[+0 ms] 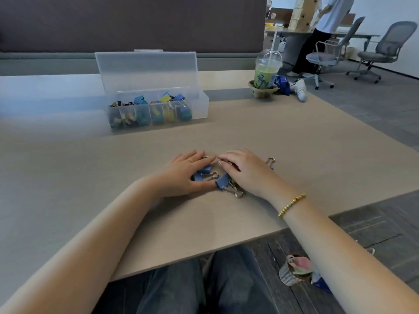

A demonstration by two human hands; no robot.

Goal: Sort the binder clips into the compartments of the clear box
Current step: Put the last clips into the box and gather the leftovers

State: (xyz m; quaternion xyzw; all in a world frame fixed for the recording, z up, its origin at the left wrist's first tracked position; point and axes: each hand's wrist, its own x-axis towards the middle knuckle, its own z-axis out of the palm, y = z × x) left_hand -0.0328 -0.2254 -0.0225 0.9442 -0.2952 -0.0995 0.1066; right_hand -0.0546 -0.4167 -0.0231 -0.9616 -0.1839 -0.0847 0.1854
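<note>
- far left-centre on the beige table [294, 137]: clear plastic box [199, 105], lid up, compartments holding coloured clips.
- left hand [186, 175], fingers flat and relaxed, resting on small blue metal binder clips [223, 180].
- right hand [247, 172], fingers curled over the same pile; grip unclear.

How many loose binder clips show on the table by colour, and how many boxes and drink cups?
Blue binder clips, loose between the hands: 2 (); more may be hidden under the hands
Clip of unclear colour, only its wire handle showing: 1
Clear box: 1
Drink cup: 1
Total: 5
</note>
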